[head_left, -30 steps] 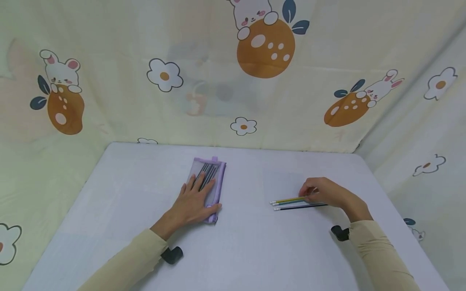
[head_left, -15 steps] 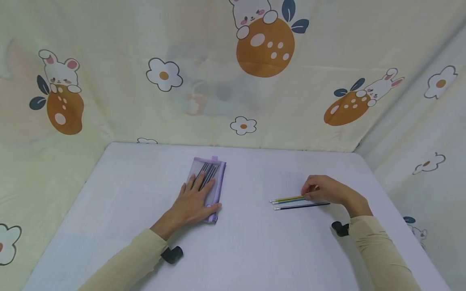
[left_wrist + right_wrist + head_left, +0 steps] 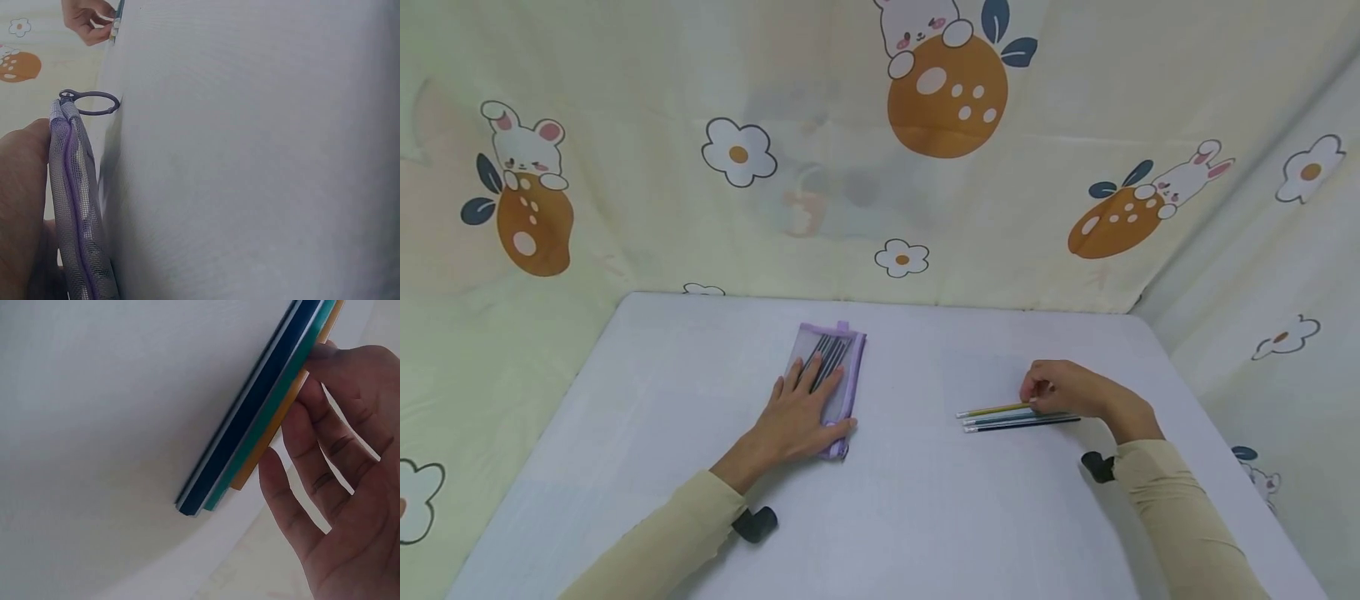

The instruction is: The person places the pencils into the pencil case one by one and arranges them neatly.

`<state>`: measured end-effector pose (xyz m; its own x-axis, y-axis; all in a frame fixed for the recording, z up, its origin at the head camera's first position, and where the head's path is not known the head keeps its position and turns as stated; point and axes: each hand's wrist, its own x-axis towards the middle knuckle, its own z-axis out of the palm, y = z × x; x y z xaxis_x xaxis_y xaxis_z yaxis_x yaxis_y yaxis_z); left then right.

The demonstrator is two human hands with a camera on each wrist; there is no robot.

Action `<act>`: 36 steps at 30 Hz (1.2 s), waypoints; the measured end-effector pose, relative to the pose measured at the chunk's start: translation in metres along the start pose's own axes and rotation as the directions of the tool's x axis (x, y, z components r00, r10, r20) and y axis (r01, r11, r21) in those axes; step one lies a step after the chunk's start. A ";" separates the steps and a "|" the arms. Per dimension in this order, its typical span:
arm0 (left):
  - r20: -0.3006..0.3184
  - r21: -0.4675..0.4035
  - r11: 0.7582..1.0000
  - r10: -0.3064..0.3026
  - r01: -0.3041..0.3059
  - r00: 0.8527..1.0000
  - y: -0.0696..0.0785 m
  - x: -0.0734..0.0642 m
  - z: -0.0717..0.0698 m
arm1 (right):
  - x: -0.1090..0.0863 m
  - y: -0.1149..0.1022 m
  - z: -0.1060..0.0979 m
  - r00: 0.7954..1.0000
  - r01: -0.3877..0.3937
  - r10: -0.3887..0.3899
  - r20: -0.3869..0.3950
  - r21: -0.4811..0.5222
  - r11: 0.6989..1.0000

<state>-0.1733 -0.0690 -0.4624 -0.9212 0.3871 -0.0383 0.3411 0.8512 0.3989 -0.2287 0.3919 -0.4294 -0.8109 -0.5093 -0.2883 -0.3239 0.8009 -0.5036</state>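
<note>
My left hand lies over a purple mesh zip pouch, fingers spread and straight. Several slim dark sticks show through the mesh. In the left wrist view the pouch appears edge-on, with a ring-shaped zip pull at its end. On the right, my right hand pinches at a small row of pencils. The right wrist view shows its thumb over the edge of the yellow pencil and the teal pencil. A dark blue pencil lies alongside, touching the teal one. White eraser ends point left.
Both hands work on a white table. A cream curtain with rabbit and flower prints hangs behind it and along both sides. Each sleeve has a black wrist camera fixed underneath.
The pencils under my right hand have drawn together: the gap between the teal and dark pencils has closed. The right hand has shifted slightly away from me; the left hand has stayed put.
</note>
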 end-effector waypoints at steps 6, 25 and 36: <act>0.003 0.001 1.000 0.002 -0.002 1.000 0.000 0.001 -0.001 | 0.002 -0.003 -0.001 1.000 -0.002 0.001 0.020 0.046 0.999; -0.003 -0.002 1.000 -0.005 0.005 1.000 -0.001 0.001 0.001 | 0.011 -0.018 -0.004 0.978 0.073 -0.129 -0.166 -0.308 0.949; -0.007 -0.002 1.000 0.001 -0.001 1.000 -0.002 0.002 0.000 | 0.035 -0.047 -0.007 0.971 0.108 -0.166 -0.171 -0.304 0.947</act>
<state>-0.1755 -0.0699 -0.4637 -0.9221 0.3857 -0.0314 0.3418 0.8499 0.4011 -0.2453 0.3387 -0.4107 -0.8172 -0.5736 -0.0566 -0.5426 0.7987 -0.2604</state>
